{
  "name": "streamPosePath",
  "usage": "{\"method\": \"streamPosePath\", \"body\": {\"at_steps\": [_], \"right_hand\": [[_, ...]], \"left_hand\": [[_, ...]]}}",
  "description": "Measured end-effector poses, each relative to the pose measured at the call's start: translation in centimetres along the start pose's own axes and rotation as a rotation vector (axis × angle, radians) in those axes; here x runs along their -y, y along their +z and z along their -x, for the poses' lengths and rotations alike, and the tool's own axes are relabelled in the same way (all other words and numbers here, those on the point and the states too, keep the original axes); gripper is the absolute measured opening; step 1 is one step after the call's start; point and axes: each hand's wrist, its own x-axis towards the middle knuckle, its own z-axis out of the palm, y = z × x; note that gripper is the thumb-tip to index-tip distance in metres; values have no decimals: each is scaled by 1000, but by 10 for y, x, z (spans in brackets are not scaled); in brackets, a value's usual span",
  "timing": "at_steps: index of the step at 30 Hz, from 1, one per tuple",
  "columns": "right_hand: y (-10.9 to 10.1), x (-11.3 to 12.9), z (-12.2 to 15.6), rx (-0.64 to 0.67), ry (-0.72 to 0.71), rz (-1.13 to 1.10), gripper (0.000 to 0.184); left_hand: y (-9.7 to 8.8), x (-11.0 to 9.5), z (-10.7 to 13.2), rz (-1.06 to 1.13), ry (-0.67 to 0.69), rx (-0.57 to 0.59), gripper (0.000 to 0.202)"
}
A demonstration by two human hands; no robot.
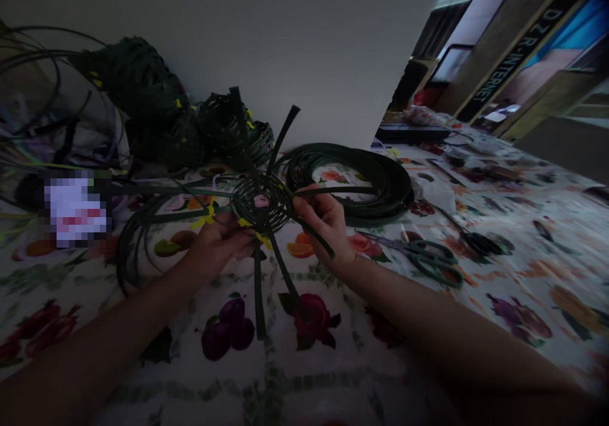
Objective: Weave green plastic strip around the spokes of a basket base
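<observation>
- We locate the round woven base (261,202) of dark green strapping at centre, resting on the floral tablecloth (518,242), with long spokes radiating from it and a small pink patch at its hub.
- The left hand (221,245) is clamped on the lower-left edge of the base; its fingertips are hidden beneath the weave.
- The right hand (323,223) is clamped on the right edge and a spoke. The two hands stand apart, with the base between them.
- We note yellow ties (202,221) on the spokes near the left hand; in this dim light, their exact form is hard to confirm.
- A coil of strapping (380,181) lies just behind the right hand.
- Green-handled scissors (435,262) lie to the right of the right hand.
- Dark woven pieces (137,89) are heaped at back left.
- A pixelated patch (76,209) obscures an object at far left.
</observation>
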Motion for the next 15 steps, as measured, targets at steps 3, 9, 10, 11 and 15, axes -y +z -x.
{"method": "streamPosePath", "body": {"at_steps": [3,9,10,11,15], "right_hand": [[1,1,1,3,26,-27,21],[2,0,5,7,10,-47,20],[3,0,6,9,10,-52,19],[3,0,6,10,15,-52,19],[3,1,5,0,51,-21,21]], "left_hand": [[6,-9,2,13,11,-18,21],[11,-17,2,63,45,-10,21],[10,-16,2,64,38,-16,22],[9,-15,2,67,37,-25,22],[3,-8,0,70,15,-19,23]]}}
